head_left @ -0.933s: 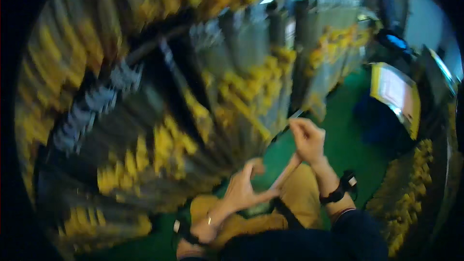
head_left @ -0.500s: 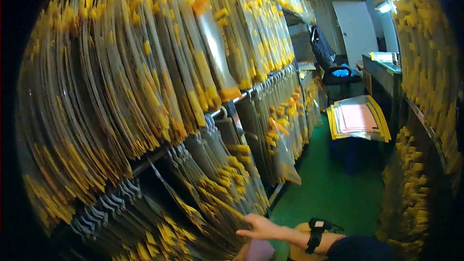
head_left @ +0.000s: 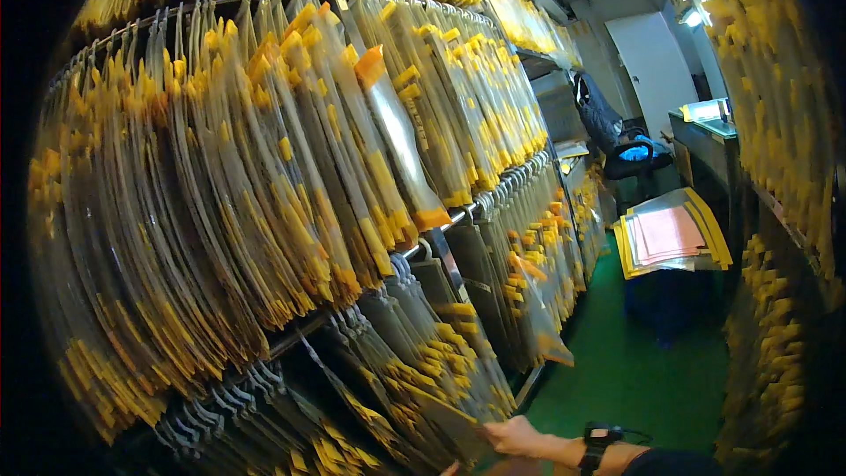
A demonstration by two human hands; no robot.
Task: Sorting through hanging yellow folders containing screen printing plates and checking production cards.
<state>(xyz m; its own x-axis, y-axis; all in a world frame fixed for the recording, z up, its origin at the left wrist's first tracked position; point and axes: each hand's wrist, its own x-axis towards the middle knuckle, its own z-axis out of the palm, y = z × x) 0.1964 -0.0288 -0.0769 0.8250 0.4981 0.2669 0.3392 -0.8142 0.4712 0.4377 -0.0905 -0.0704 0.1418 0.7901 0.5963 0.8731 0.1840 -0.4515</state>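
Note:
At the bottom of the view, my right hand is closed on the edge of a greyish sheet with a yellow border, which hangs in the lower row of the left rack. A black strap with a small device is round my right wrist. Only a sliver of skin, likely my left hand, shows at the lower edge beside the sheet; its fingers are hidden. Around the hands hang many similar yellow-taped sheets on metal hooks.
Upper rows of taped sheets fill the left side, on metal rails. More hang along the right wall. A green floor runs between them to a low stand with pink and yellow-edged sheets, an office chair and a desk.
The view has shifted, so the racks appear lower and further right. My right hand, closer to the lower edge, now grips the sheet's edge. My left hand has almost left the picture.

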